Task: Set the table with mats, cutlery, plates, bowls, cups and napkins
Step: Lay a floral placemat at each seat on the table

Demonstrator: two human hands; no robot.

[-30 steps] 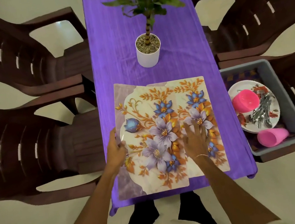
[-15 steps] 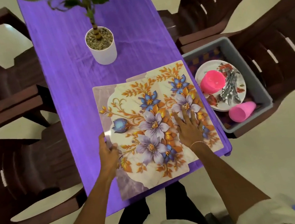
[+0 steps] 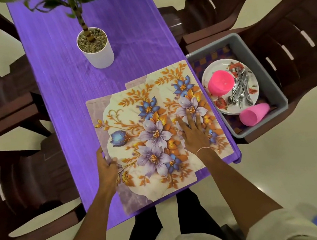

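Note:
Two flowered mats overlap at the near end of the purple-clothed table (image 3: 62,76). The upper mat (image 3: 146,142) lies to the left, and my left hand (image 3: 107,167) grips its left edge. Partly under it, the lower mat (image 3: 189,87) reaches the table's right edge; my right hand (image 3: 193,131) presses flat on it with fingers spread. On a chair at the right stands a grey bin (image 3: 261,77) holding a flowered plate (image 3: 253,90), a pink bowl (image 3: 220,83) upside down, a pile of cutlery (image 3: 240,92) and a pink cup (image 3: 255,117) on its side.
A white pot (image 3: 99,51) with a green plant stands mid-table beyond the mats. Dark brown plastic chairs (image 3: 19,176) line both long sides. A checked cloth (image 3: 212,59) lies in the bin under the plate. My legs are at the table's near end.
The view has swung left and down, so the table and bin sit further right. Both hands stay on the mats; the upper mat has slid slightly left off the lower one.

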